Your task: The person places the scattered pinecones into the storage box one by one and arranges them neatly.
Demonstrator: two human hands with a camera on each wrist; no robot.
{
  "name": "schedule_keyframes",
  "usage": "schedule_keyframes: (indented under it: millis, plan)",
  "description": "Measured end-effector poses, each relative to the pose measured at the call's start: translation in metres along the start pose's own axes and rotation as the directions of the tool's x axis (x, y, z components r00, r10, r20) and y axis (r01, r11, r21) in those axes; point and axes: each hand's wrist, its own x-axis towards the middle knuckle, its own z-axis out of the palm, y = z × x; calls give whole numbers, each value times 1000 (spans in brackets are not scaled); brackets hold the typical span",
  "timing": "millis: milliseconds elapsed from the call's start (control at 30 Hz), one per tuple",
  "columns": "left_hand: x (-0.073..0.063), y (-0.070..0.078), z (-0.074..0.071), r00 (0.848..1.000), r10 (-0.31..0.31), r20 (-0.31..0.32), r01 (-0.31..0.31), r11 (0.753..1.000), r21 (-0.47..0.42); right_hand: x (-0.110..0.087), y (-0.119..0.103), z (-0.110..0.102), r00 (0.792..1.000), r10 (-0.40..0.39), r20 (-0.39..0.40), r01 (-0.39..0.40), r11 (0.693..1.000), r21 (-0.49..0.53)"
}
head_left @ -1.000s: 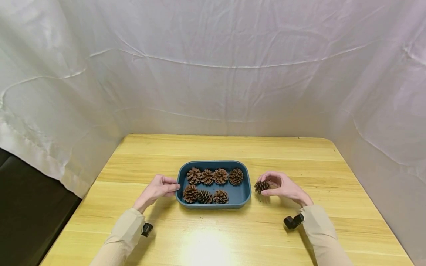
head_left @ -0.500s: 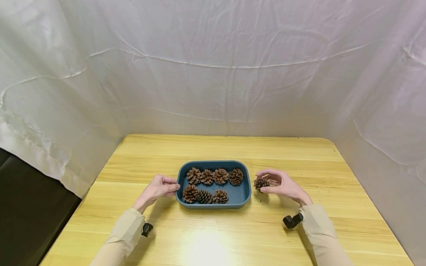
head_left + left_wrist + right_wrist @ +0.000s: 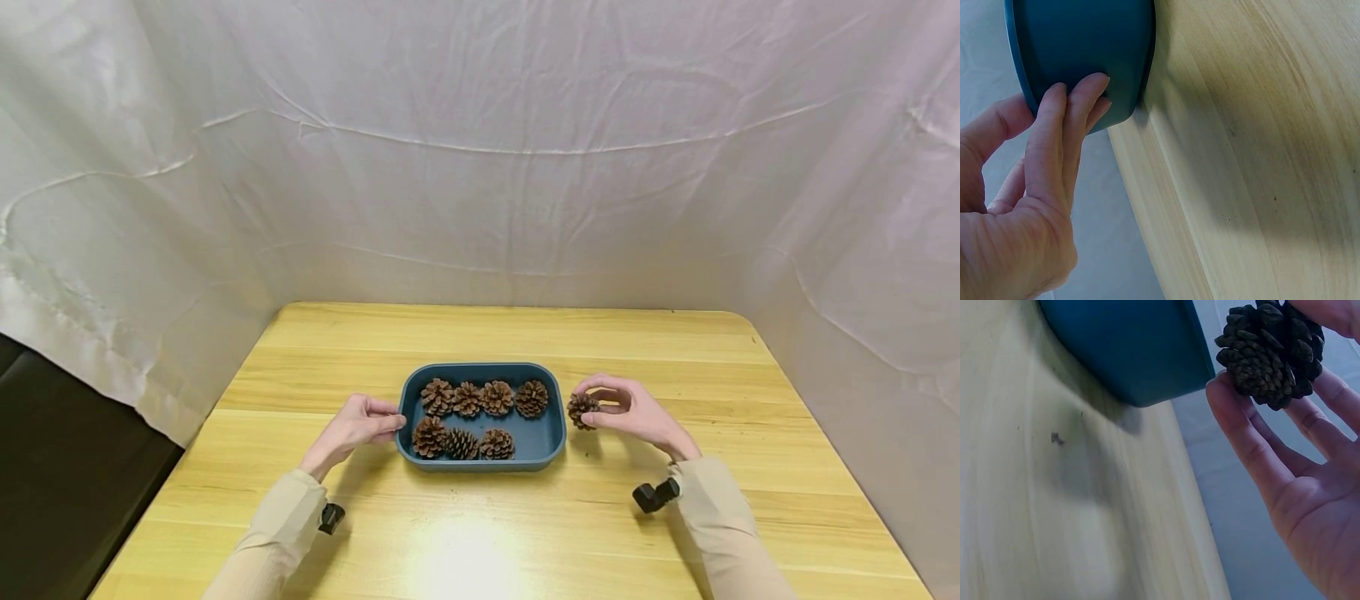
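Note:
A blue rectangular tray (image 3: 480, 465) with rounded corners holds several brown pine cones in two rows, such as one pine cone (image 3: 532, 399) at its back right. The front row leaves the tray's front right part bare. My left hand (image 3: 364, 423) pinches the tray's left end, with thumb at the rim and fingers against the outer wall (image 3: 1119, 56). Just off the tray's right end, my right hand (image 3: 632, 411) holds another pine cone (image 3: 582, 410) between thumb and fingers. In the right wrist view this cone (image 3: 1266, 359) is raised above the table, its base scales showing.
The tray stands on a light wooden table (image 3: 480, 517). Whitish cloth (image 3: 495, 167) hangs behind and on both sides. Small dark crumbs (image 3: 1057, 438) lie on the table near the tray. Something dark (image 3: 67, 475) is beyond the table's left edge.
My right hand has moved slightly left and up with its pine cone, closer to the tray, and the cone has turned in the fingers. The left hand and the tray have stayed put.

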Motion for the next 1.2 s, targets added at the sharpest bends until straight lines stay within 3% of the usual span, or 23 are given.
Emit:
schedule_keyframes:
  millis: [433,733,1200]
  plan:
    - [0,0,0,1000,-2,-1,2,1000,6,7,-10,7,1000,-12,-28,13,1000,17]
    - [0,0,0,1000,-2,2,2,1000,0,13,-12,11,996,-74,-44,69,993,-98]
    - [-1,1,-1,1000,1,20,-1,1000,-20,21,-17,19,1000,10,25,-6,983,-185]
